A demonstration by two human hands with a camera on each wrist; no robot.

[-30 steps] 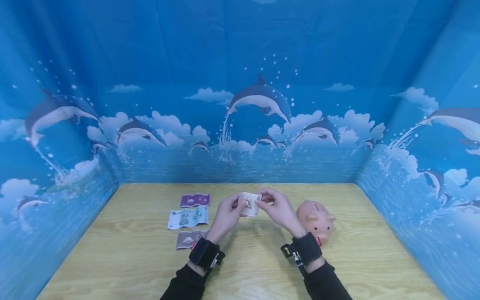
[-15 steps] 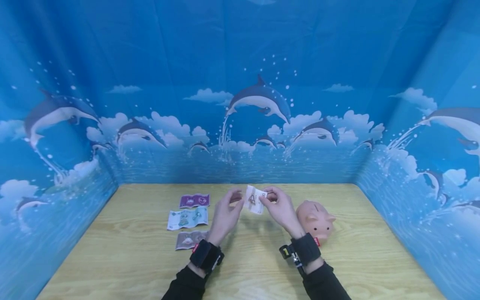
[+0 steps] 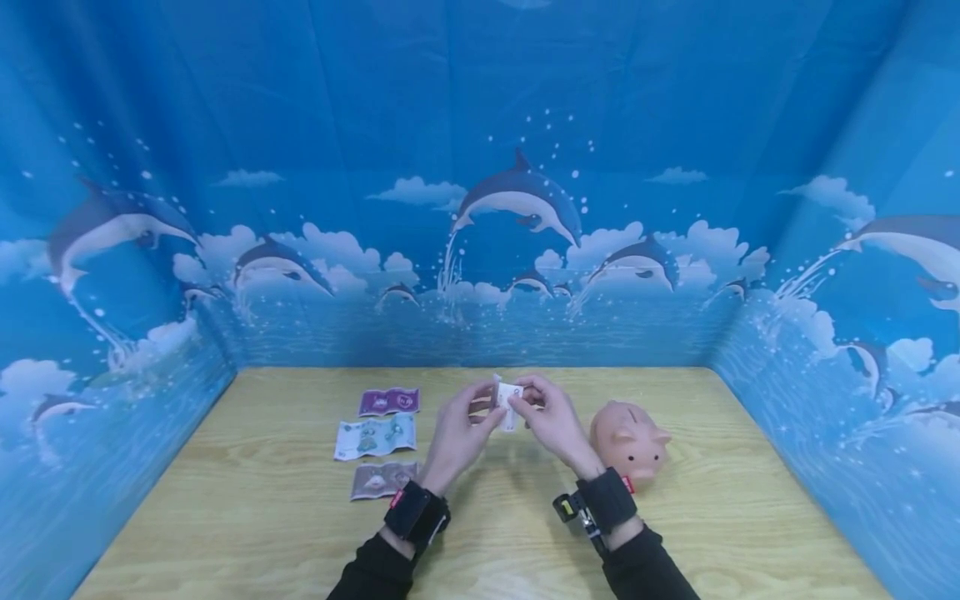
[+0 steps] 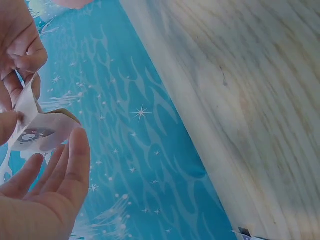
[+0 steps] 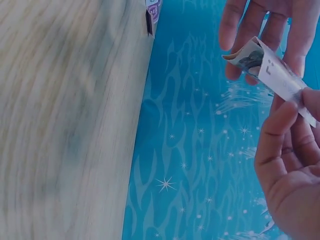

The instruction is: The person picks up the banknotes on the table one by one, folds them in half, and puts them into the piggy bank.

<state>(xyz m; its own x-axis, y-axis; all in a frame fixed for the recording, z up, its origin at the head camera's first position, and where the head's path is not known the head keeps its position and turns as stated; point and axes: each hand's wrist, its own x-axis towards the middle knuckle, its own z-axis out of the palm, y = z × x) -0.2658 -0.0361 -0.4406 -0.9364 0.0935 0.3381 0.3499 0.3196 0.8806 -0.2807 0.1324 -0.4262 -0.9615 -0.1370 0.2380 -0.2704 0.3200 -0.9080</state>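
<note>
A small white banknote [image 3: 509,407], bent along creases into panels, is held up above the middle of the table. My right hand [image 3: 553,423] pinches one end of it between thumb and fingers, as the right wrist view shows on the folded banknote [image 5: 280,80]. My left hand [image 3: 457,427] faces it from the other side. In the left wrist view the fingers of my left hand [image 4: 55,195] are fairly straight, with one fingertip touching the edge of the banknote [image 4: 45,127]. A pink piggy bank [image 3: 630,442] with a slot on its back stands beside my right wrist.
Left of my left hand lie three notes in a column: a purple banknote [image 3: 389,402], a pale green-blue banknote [image 3: 375,437] and a grey-brown banknote [image 3: 381,480]. The wooden table [image 3: 247,492] is bordered by a blue dolphin-print curtain [image 3: 480,333] at the back and sides.
The banknote was spread flatter and tilted, held by both hands and then by the right; now it is bent narrower. My left hand let go, then came back right to its edge.
</note>
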